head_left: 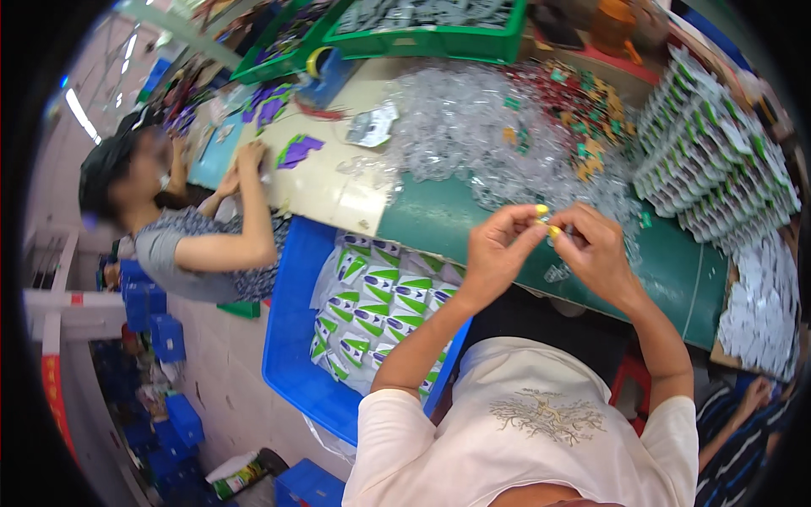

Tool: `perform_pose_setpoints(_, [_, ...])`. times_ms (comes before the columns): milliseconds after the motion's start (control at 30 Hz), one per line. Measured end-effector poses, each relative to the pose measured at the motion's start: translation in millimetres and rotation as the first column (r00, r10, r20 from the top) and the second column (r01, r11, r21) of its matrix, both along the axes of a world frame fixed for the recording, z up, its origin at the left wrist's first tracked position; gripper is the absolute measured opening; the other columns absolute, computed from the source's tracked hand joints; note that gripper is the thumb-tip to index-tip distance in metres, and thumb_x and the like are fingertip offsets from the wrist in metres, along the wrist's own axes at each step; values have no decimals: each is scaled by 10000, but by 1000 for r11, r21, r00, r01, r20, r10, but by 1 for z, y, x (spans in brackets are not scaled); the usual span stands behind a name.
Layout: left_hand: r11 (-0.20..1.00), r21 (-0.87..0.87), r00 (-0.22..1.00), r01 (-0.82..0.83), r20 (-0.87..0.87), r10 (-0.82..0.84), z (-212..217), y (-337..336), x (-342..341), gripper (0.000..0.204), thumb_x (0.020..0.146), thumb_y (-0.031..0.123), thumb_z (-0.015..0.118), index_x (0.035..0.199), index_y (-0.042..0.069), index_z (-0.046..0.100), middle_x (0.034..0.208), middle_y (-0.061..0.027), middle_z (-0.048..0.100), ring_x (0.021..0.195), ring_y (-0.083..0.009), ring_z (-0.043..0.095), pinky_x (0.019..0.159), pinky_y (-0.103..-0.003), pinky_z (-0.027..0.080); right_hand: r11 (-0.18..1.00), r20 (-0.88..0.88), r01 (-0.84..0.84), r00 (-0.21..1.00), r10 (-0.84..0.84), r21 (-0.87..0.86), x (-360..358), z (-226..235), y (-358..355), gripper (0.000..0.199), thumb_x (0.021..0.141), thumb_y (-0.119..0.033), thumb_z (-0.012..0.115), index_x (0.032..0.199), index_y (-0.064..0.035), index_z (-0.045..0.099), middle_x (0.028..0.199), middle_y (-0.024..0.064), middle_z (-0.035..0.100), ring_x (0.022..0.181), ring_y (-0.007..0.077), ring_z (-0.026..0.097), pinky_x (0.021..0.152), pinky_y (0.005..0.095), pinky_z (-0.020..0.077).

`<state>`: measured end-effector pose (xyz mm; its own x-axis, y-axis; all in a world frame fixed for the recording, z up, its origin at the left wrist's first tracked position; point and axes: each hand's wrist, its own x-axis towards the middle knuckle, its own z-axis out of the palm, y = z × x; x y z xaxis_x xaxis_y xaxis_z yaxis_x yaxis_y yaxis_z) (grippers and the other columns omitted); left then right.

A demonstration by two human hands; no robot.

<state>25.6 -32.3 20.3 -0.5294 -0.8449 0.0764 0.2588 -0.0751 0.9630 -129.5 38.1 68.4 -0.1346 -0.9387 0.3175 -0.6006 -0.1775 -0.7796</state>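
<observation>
Together, the left hand (497,249) and right hand (598,251) pinch a small clear plastic piece (546,223) between closed fingertips above the green table mat (439,224).

The counter (439,221) runs ahead of the person. A heap of clear plastic shells (473,135) lies on its middle, with stacked packs (710,160) to the right and 1 tray of parts (422,25) behind. A bin (291,338) sits below the counter's near edge on the left, with carded packs (372,308) in it. A co-worker (194,245) sits further left, hands on the counter's far-left end.
</observation>
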Motion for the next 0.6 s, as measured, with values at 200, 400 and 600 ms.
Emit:
perform_pose_setpoints(200, [995,33,993,96,68,-98,-3,2,24,190,872,67,715,1051,8,692,892,-27,646,788,-71,599,703,-206,489,988,158,-148,978,139,47,-2,-18,2,143,792,28,692,919,-22,734,819,69,683,683,136,610,575,270,452])
perform_pose_setpoints(400, [560,667,871,491,-374,-318,-24,-33,30,434,909,132,683,1304,61,517,984,-31,653,791,-85,613,732,-235,518,977,284,-208,941,184,54,3,-33,-21,104,813,15,692,914,0,710,789,59,648,666,115,574,580,250,440])
perform_pose_setpoints(600, [447,-895,756,-8,286,588,-19,-153,65,392,792,16,643,1181,12,596,1126,-175,613,1051,-351,571,894,-409,463,975,511,5,851,-121,223,-30,-25,-12,53,882,-24,638,917,-53,611,736,-87,503,610,-21,410,529,164,318])
